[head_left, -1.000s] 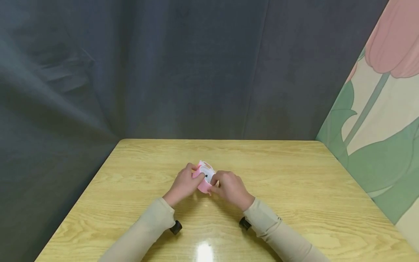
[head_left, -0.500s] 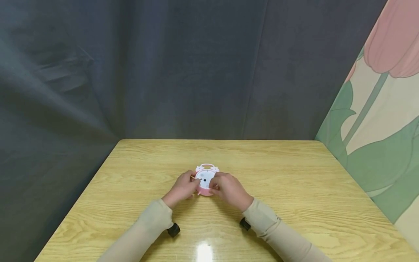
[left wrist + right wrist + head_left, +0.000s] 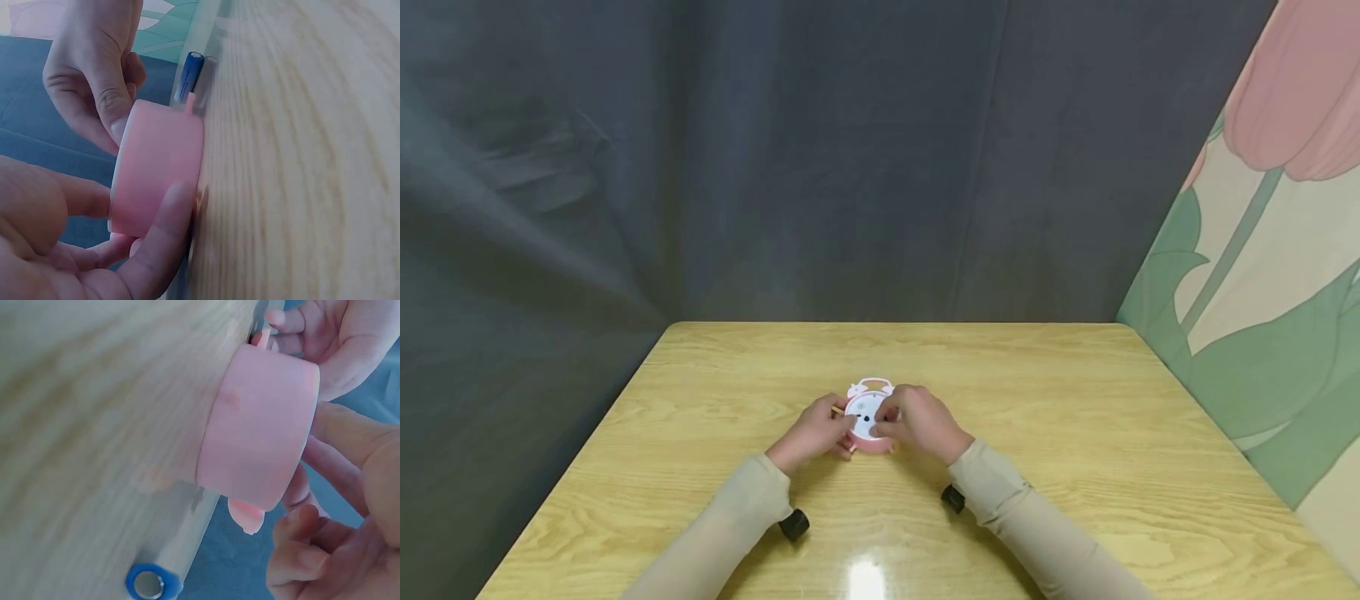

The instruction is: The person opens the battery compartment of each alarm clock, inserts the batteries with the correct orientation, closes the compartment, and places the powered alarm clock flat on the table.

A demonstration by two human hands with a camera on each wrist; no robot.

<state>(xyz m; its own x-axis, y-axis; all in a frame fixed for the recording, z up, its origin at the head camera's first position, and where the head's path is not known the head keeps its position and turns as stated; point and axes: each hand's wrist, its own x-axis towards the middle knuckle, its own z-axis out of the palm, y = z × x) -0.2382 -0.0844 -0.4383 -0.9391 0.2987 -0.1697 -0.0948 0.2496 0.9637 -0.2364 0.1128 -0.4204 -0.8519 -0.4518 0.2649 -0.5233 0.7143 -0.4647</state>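
Observation:
A pink twin-bell alarm clock (image 3: 870,446) with a white dial lies face up on the table, its bells and handle toward the far side. My left hand (image 3: 814,432) grips its left side, with the thumb at the dial's edge and fingers along the pink casing (image 3: 159,165). My right hand (image 3: 919,423) is over the right part of the dial, thumb and forefinger bent down at it. In the right wrist view, fingers (image 3: 337,472) of this hand reach the dial side; I cannot tell whether they pinch anything there. A black hub shows at the dial's middle.
A blue battery (image 3: 189,76) lies on the table beside the clock, its end (image 3: 150,584) facing the right wrist camera; the right hand hides it in the head view. The wooden table (image 3: 1037,375) meets a dark curtain (image 3: 850,167) behind and a flower-patterned wall (image 3: 1285,333) at right.
The clock was tilted between both hands a second ago; it then came down flat, face up. The right hand has since shifted slightly left over the dial, while the left hand keeps its grip.

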